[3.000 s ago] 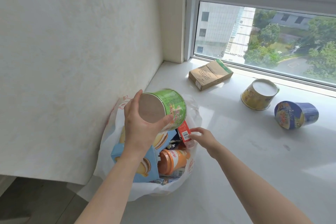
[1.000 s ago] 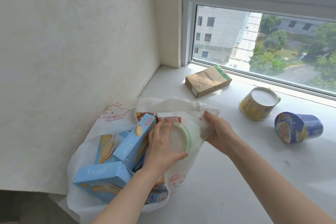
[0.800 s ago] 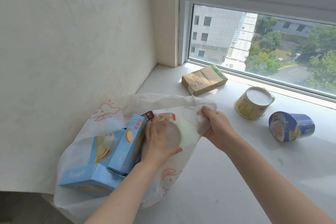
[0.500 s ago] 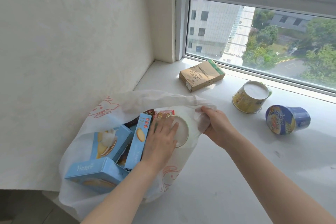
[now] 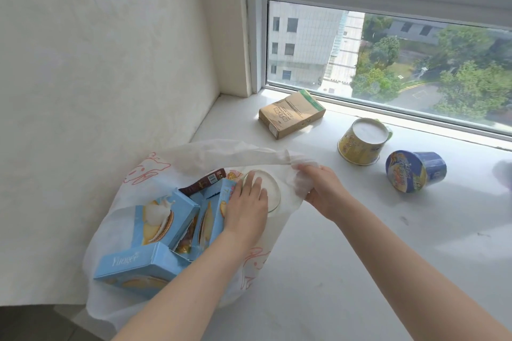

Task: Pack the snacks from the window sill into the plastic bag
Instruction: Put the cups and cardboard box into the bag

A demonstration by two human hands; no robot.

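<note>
Plastic bag (image 5: 194,152) at 8 o'clock on the window sill (image 5: 360,243), packed with blue biscuit boxes (image 5: 163,219); left hand (image 5: 246,207) presses straight fingers on a snack cup (image 5: 270,188) inside it. Right hand (image 5: 324,191) pinches the bag's rim, and a brown carton (image 5: 291,113), yellow cup (image 5: 363,141) and blue cup (image 5: 415,170) sit loose from 12 to 3.

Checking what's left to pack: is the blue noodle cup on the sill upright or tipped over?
Tipped over. The blue noodle cup lies on its side on the window sill, its printed lid facing the camera.
</note>
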